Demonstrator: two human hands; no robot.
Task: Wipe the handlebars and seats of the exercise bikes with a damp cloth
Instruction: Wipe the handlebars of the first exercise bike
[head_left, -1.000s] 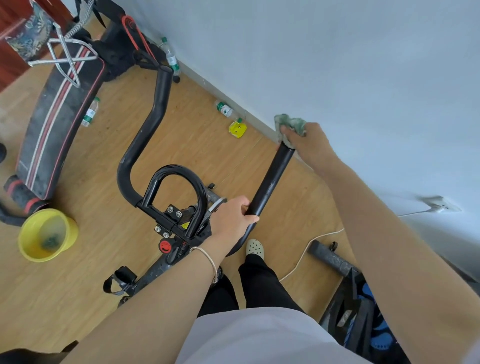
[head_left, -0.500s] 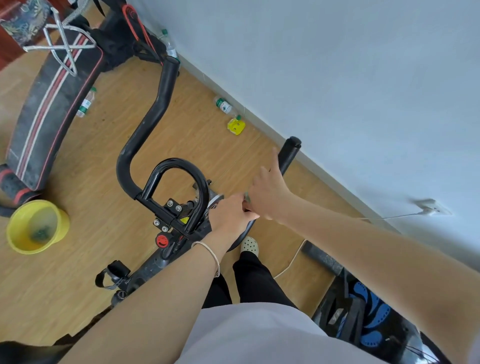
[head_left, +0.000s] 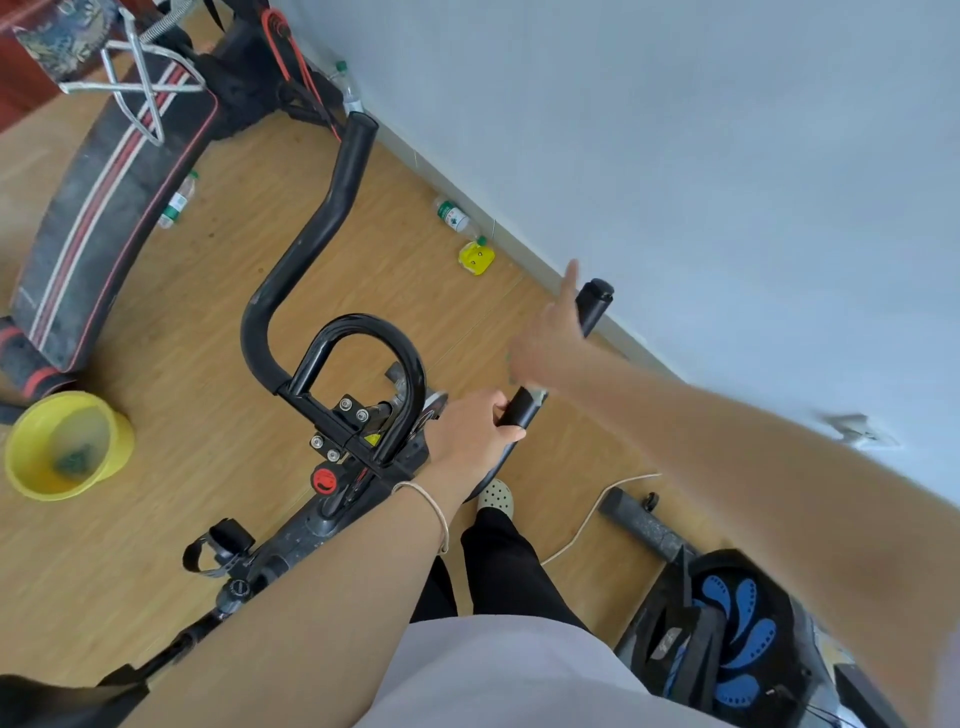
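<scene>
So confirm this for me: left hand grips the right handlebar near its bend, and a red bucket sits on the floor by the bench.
One thing is off: the bucket is yellow, not red, as the head view shows. The rest holds: the left hand grips the right handlebar near its bend, and the bucket sits on the floor by the bench.

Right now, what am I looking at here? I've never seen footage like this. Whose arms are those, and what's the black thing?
There is no machine: a person wears a camera on the head, looking down at their own arms. The black thing is an exercise bike's handlebar. The left hand grips the bar's near right bend. The right hand, blurred, is on the right-hand bar; a trace of green cloth shows at it, too blurred to be sure. On the wooden floor sit a yellow basin and plastic bottles.
</scene>
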